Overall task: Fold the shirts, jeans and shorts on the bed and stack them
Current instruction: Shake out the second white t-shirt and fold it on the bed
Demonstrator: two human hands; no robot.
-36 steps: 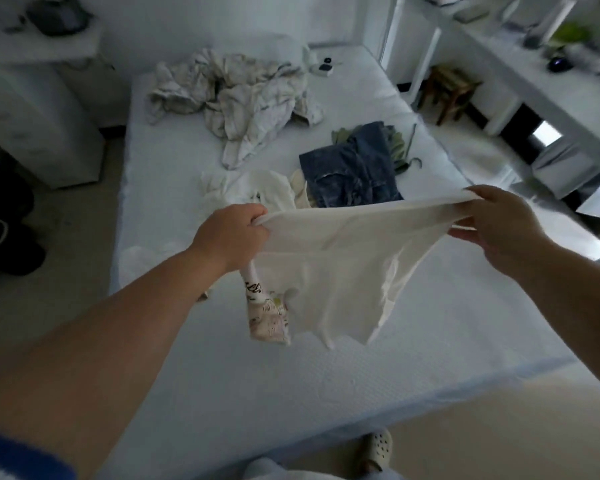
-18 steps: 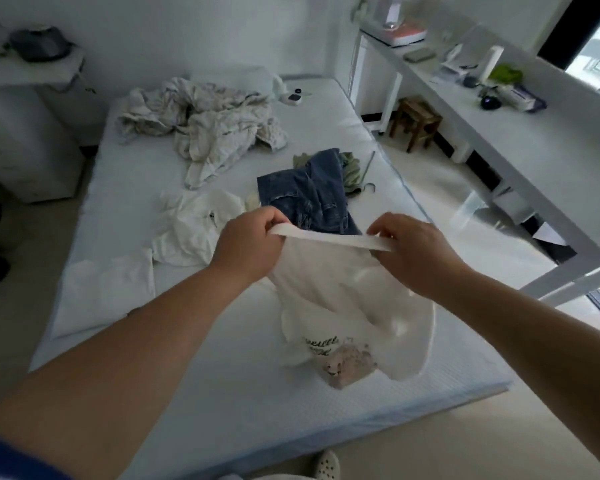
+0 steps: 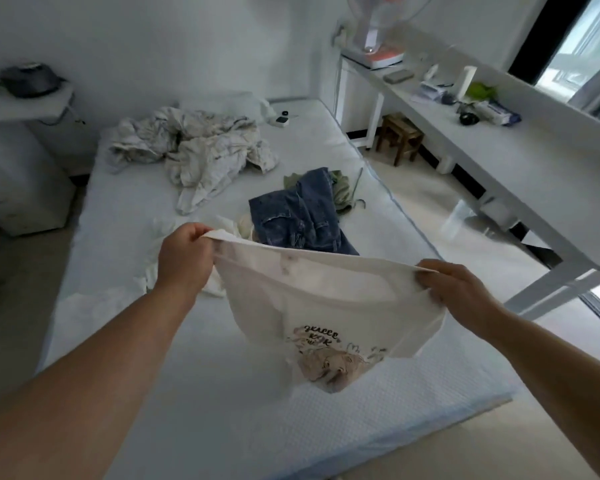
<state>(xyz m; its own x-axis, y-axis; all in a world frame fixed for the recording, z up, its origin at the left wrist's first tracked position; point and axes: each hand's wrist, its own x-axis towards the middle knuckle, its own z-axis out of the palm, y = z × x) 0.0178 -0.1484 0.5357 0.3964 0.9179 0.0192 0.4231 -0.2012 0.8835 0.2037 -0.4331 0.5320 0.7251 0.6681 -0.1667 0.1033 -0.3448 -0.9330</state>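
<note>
Shirt (image 3: 312, 299) hem-up, stretched sideways, print downward.

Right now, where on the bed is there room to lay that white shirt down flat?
The bare mattress at the near end, under the held white shirt, is free. A bare strip also runs along the left edge. It is crowded beyond: jeans, white clothes and a crumpled blanket.

The shirt (image 3: 312, 299) is white with a beige printed figure and dark lettering. Beyond it, the jeans (image 3: 298, 216) are dark blue denim, beside an olive-green garment (image 3: 342, 188). The bed (image 3: 222, 410) is white with a pale blue edge.
</note>
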